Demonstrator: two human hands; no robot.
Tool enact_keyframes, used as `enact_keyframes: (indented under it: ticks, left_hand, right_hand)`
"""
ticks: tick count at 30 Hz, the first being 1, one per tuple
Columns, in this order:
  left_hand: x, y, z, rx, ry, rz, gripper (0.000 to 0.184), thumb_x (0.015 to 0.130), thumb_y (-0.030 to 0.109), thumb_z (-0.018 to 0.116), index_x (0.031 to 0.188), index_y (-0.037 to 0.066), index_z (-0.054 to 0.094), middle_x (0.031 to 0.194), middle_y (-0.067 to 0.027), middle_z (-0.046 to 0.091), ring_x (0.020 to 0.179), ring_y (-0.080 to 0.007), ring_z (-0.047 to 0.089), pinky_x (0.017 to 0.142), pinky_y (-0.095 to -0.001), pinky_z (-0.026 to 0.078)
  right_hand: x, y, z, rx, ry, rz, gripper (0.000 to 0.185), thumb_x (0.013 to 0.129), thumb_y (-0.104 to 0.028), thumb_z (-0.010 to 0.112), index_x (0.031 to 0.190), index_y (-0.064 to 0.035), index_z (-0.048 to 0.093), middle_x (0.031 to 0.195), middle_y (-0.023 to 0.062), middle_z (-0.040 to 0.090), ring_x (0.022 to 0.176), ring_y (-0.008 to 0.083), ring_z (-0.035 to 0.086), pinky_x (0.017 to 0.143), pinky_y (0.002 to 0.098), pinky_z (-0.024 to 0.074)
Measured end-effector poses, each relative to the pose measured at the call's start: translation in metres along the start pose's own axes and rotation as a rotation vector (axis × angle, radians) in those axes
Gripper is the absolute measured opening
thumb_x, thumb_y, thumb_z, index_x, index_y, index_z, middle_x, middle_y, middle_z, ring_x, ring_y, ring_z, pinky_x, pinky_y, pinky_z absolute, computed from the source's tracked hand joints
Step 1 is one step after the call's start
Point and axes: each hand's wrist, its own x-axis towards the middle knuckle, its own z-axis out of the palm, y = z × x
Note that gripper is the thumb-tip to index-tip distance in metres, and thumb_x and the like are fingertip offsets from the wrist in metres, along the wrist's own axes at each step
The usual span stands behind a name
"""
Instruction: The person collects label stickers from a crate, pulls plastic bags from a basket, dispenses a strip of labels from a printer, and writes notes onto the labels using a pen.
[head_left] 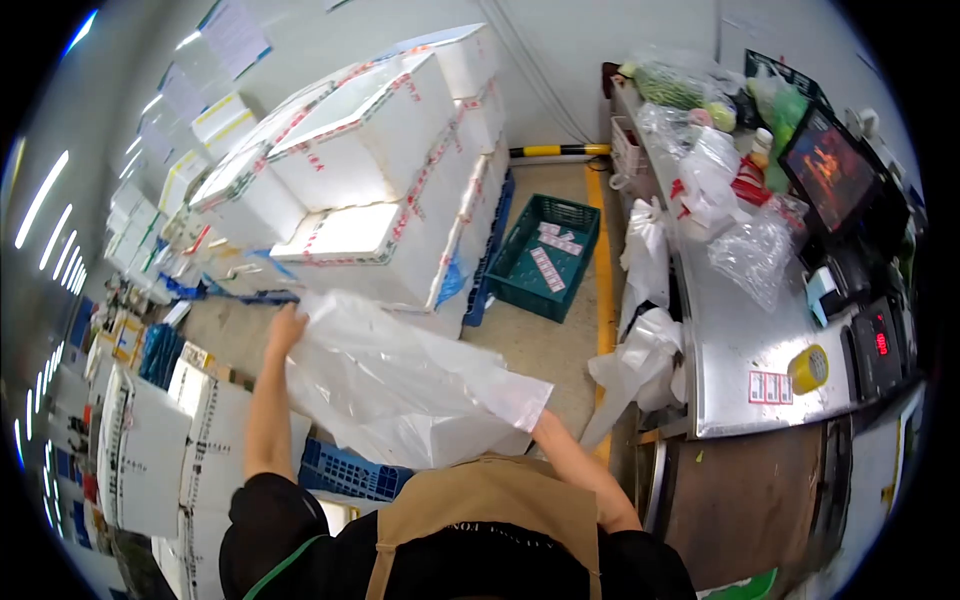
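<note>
A large clear plastic bag (400, 385) is stretched between my two hands in front of my body. My left hand (288, 327) is closed around its upper left edge, with the arm reaching forward. My right hand (522, 402) is at the bag's right end, covered by the thin plastic from the wrist on. Its shape shows faintly through the film, but the fingers cannot be made out. Beyond the bag, a green plastic crate (545, 258) stands on the floor with several printed labels inside.
White foam boxes (350, 150) are stacked on a blue pallet (490, 260) ahead. On the right, a metal counter (725, 340) holds bagged produce (670, 85), a monitor (832, 170), yellow tape (808, 369), label stickers (771, 387) and a scale (880, 345). More foam boxes (140, 450) stand left.
</note>
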Motion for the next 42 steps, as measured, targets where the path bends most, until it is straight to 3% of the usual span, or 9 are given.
enact_keyframes:
  ticks: [3, 5, 6, 8, 13, 17, 26, 36, 42]
  left_hand:
    - [-0.035, 0.072, 0.052, -0.189, -0.157, 0.095, 0.044, 0.082, 0.034, 0.065, 0.111, 0.001, 0.061, 0.103, -0.0233, 0.065, 0.094, -0.0387, 0.062, 0.083, -0.0441, 0.049]
    - [-0.069, 0.156, 0.038, -0.384, -0.603, 0.135, 0.036, 0.084, 0.036, 0.065, 0.094, 0.001, 0.070, 0.088, -0.0152, 0.070, 0.079, -0.0288, 0.065, 0.071, -0.0386, 0.051]
    - [-0.094, 0.211, -0.001, -0.482, -0.891, 0.189, 0.039, 0.086, 0.037, 0.063, 0.100, 0.001, 0.069, 0.090, -0.0134, 0.070, 0.081, -0.0219, 0.065, 0.073, -0.0354, 0.051]
    - [-0.134, 0.275, -0.020, -0.663, -1.114, 0.329, 0.038, 0.089, 0.035, 0.061, 0.102, 0.000, 0.068, 0.090, -0.0121, 0.070, 0.086, -0.0183, 0.065, 0.076, -0.0331, 0.051]
    - [-0.187, 0.348, -0.001, -0.901, -0.976, 0.338, 0.038, 0.090, 0.032, 0.062, 0.114, 0.001, 0.062, 0.097, -0.0073, 0.067, 0.088, -0.0145, 0.060, 0.077, -0.0276, 0.047]
    - [-0.211, 0.374, 0.010, -1.154, -0.973, 0.182, 0.050, 0.085, 0.021, 0.070, 0.124, -0.006, 0.052, 0.111, -0.0168, 0.061, 0.102, -0.0224, 0.060, 0.086, -0.0331, 0.049]
    - [-0.232, 0.405, -0.003, -1.262, -1.120, 0.166, 0.048, 0.076, 0.015, 0.078, 0.116, -0.002, 0.058, 0.100, -0.0091, 0.064, 0.088, -0.0166, 0.060, 0.078, -0.0291, 0.051]
    - [-0.266, 0.463, -0.005, -1.162, -1.267, 0.227, 0.020, 0.084, 0.008, 0.069, 0.098, -0.004, 0.066, 0.086, -0.0099, 0.067, 0.074, -0.0152, 0.062, 0.069, -0.0284, 0.053]
    - [-0.283, 0.496, -0.003, -1.133, -1.357, 0.368, 0.018, 0.086, 0.009, 0.066, 0.097, -0.006, 0.066, 0.085, -0.0116, 0.067, 0.073, -0.0162, 0.063, 0.069, -0.0288, 0.054]
  right_hand:
    - [-0.019, 0.008, 0.007, 0.641, 0.209, 0.346, 0.026, 0.090, -0.019, 0.062, 0.111, -0.0027, 0.062, 0.107, 0.0091, 0.066, 0.088, 0.0199, 0.063, 0.074, 0.0338, 0.0526]
    - [-0.038, 0.017, 0.012, 1.083, 0.379, 0.553, 0.023, 0.089, -0.018, 0.062, 0.107, -0.0018, 0.064, 0.103, 0.0086, 0.067, 0.085, 0.0183, 0.064, 0.072, 0.0319, 0.0521]
    - [-0.046, 0.021, 0.014, 1.309, 0.469, 0.644, 0.022, 0.089, -0.017, 0.063, 0.105, -0.0014, 0.064, 0.102, 0.0084, 0.067, 0.083, 0.0175, 0.064, 0.072, 0.0309, 0.0519]
    - [-0.052, 0.027, 0.013, 1.174, 0.419, 0.671, 0.019, 0.087, -0.017, 0.066, 0.096, -0.0005, 0.066, 0.092, 0.0069, 0.067, 0.076, 0.0149, 0.062, 0.067, 0.0288, 0.0494]
    - [-0.057, 0.004, 0.008, 0.925, 0.407, 0.638, 0.017, 0.084, -0.017, 0.071, 0.083, -0.0006, 0.068, 0.074, 0.0015, 0.063, 0.067, 0.0098, 0.055, 0.060, 0.0239, 0.0425]
    - [-0.068, -0.027, -0.007, 0.759, 0.441, 0.560, 0.023, 0.084, -0.023, 0.071, 0.076, -0.0018, 0.066, 0.070, 0.0005, 0.059, 0.063, 0.0084, 0.051, 0.056, 0.0250, 0.0412]
    - [-0.109, -0.046, -0.026, 0.735, 0.573, 0.527, 0.034, 0.083, -0.030, 0.071, 0.064, -0.0046, 0.060, 0.061, -0.0012, 0.055, 0.055, 0.0060, 0.045, 0.049, 0.0253, 0.0359]
    - [-0.179, -0.084, -0.053, 0.693, 0.879, 0.589, 0.045, 0.086, -0.034, 0.067, 0.052, -0.0081, 0.052, 0.050, -0.0059, 0.042, 0.047, 0.0039, 0.034, 0.041, 0.0271, 0.0248]
    - [-0.216, -0.089, -0.056, 0.602, 1.051, 0.584, 0.046, 0.088, -0.033, 0.063, 0.052, -0.0068, 0.051, 0.051, -0.0067, 0.043, 0.048, 0.0039, 0.036, 0.041, 0.0262, 0.0249]
